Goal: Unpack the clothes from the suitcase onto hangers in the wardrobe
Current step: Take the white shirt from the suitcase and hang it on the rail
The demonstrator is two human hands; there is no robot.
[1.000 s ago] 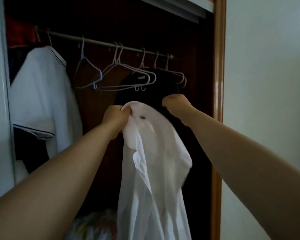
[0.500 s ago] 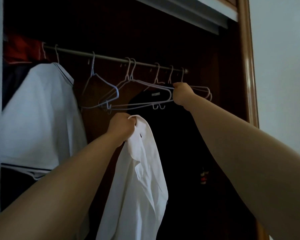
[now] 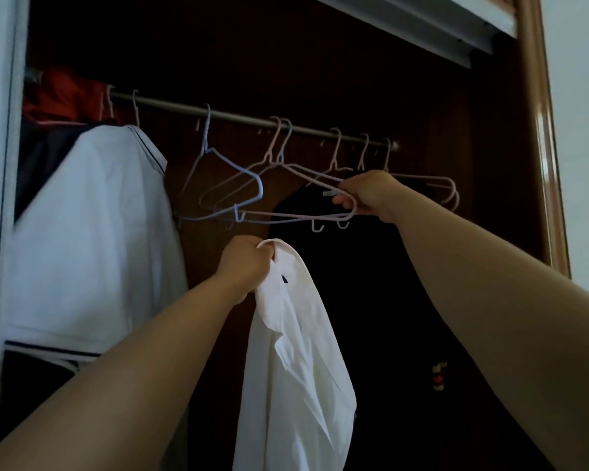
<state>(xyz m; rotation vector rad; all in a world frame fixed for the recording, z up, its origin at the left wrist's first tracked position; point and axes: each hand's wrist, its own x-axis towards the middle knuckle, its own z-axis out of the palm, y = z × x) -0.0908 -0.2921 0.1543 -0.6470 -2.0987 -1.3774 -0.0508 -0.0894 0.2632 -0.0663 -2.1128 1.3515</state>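
Your right hand (image 3: 368, 195) is gripping the pink hanger (image 3: 296, 217) at its R end, up-right of the white shirt (image 3: 296, 351); your left hand (image 3: 244, 263) is clenching the collar, shirt hanging straight down below the hanger's L-R bar.

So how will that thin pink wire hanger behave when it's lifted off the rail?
The thin pink wire hanger looks light; the right hand pinches it with fingertips. It probably flexes easily. Its arms overlap neighbouring hangers on the metal rail, so it may snag.
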